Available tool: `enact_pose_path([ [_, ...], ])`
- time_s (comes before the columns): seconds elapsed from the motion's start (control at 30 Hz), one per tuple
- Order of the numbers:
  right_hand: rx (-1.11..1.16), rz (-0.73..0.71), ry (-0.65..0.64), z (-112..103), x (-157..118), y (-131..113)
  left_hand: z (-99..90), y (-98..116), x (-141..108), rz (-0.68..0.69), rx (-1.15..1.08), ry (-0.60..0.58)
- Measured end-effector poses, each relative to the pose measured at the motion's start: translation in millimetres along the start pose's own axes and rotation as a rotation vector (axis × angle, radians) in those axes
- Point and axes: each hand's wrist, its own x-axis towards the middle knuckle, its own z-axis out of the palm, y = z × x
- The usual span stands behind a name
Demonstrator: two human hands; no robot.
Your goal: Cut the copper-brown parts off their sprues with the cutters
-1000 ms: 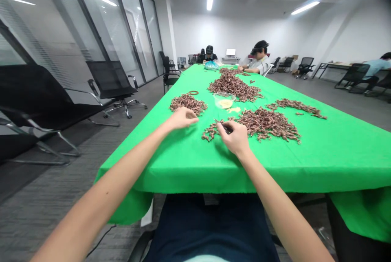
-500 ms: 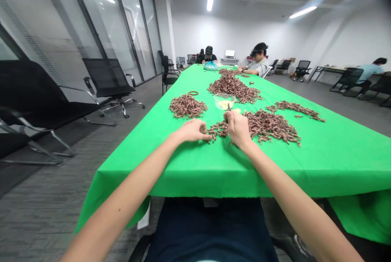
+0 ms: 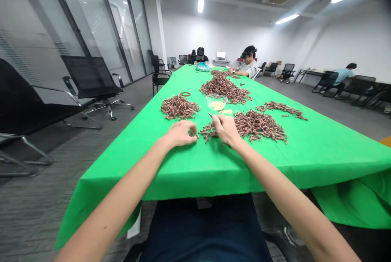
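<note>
My left hand (image 3: 183, 133) is closed in a pinch on a small brown piece (image 3: 196, 135), low over the green cloth (image 3: 189, 172). A thin pointed tool (image 3: 210, 115) sticks out of my closed right hand (image 3: 225, 128), its tip toward the left. Right beside and partly behind that hand spreads a pile of brown twisted pieces (image 3: 262, 126). Beyond it stands a clear bowl (image 3: 216, 103) with pale yellow contents, and some pale stuff (image 3: 226, 112) lies on the cloth near it. A smaller brown pile (image 3: 179, 107) rests behind my left hand.
A brown ring (image 3: 185, 94) lies behind the left pile. Farther back are a large brown pile (image 3: 226, 89) and a blue bag (image 3: 202, 66). A thin strip of pieces (image 3: 284, 108) lies to the right. Two people sit at the far part of the table; chairs stand at left.
The view has swung a little to the right. My right hand has drawn back from the bowl, and the tool now points left toward my left hand, which has come slightly away from the pieces.
</note>
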Motion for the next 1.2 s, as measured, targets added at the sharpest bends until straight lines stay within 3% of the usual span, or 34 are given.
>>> enact_pose_path([
  [0.33, -0.066, -0.084, -0.037, 3, -14, 9, -2.0, -11, 2, 0.000, -0.136, -0.053],
  [0.6, -0.200, -0.141, -0.058, 5, -20, 3, -7.1, -6, 2, 0.090, -0.437, -0.073],
  [0.7, -0.233, -0.118, -0.043, 6, -22, 2, -8.1, -3, 1, 0.063, -0.606, -0.087],
  [0.93, -0.201, -0.161, -0.074, 2, -25, 3, -13.0, 3, 0, -0.003, -1.014, -0.023],
  [1.2, -0.111, -0.215, -0.086, 2, -25, 0, -10.3, 5, 0, -0.014, -1.084, 0.007],
])
